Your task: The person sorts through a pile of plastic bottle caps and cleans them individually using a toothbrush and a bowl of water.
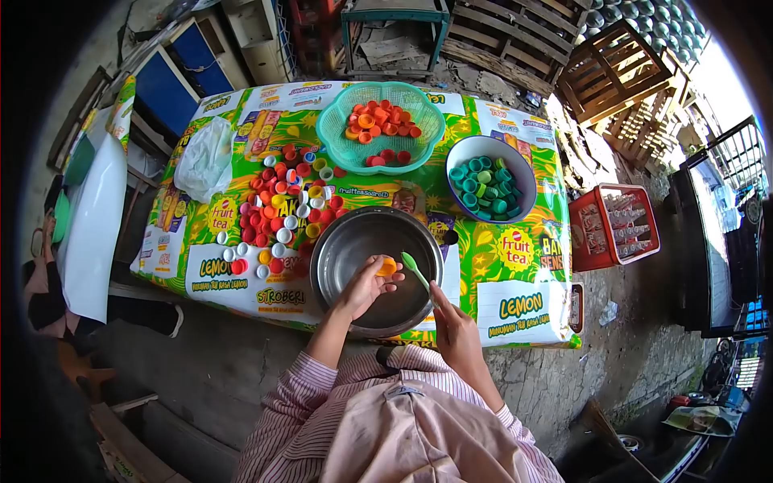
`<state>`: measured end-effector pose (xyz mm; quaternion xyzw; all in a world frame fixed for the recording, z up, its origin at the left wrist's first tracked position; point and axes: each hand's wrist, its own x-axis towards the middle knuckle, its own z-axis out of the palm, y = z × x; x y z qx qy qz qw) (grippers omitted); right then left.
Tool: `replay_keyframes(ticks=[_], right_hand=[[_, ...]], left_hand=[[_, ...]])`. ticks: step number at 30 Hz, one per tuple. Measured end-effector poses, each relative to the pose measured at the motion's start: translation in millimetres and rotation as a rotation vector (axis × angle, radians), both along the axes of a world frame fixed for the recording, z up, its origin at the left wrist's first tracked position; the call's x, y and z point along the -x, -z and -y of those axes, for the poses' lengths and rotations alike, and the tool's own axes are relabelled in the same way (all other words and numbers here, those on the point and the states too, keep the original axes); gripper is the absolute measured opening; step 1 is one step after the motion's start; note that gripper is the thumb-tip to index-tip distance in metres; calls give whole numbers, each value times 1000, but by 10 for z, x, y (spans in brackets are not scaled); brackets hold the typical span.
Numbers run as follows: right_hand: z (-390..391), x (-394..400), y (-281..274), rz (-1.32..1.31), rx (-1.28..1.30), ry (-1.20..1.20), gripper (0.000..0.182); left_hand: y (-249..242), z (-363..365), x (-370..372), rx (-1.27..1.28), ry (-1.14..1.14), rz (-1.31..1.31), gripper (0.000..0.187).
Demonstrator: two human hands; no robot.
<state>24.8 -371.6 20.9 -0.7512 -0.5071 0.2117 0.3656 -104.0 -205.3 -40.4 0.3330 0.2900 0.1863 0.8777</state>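
Note:
My left hand is closed on an orange bottle cap, held above a round metal basin. In my right hand is a slim green toothbrush, its wider end pointing up toward the cap. A small gap seems to separate the toothbrush from the cap. The basin's inside is partly hidden behind my hands; it looks grey and shiny. Left of the basin lies a loose spread of red, white, yellow and blue bottle caps.
A teal plastic basket holds orange and red caps. Green caps fill part of a white bowl at the right. A plastic bag lies on the patterned table cover. A red crate of bottles stands beside the table.

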Motion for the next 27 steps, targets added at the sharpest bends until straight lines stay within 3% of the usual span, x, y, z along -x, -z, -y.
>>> replay_keyframes(ticks=[5,7,14,16,27], right_hand=[[-107,46,20,22,21,-85,49],[-128,43,47,12,66,-86,49],[-151,12,55,30,75,-74,49],[-155,2,119,35,-97,-63,50],[-189,38,135,245,100,-161,58]], left_hand=[[-22,-5,117,115,-25,36,43],[-3,-16,150,178,25,201,44],[-171,59,178,98,-38,123,42],[-161,59,196,140,-68,120,40],[-36,56,242,199,-72,122,36]])
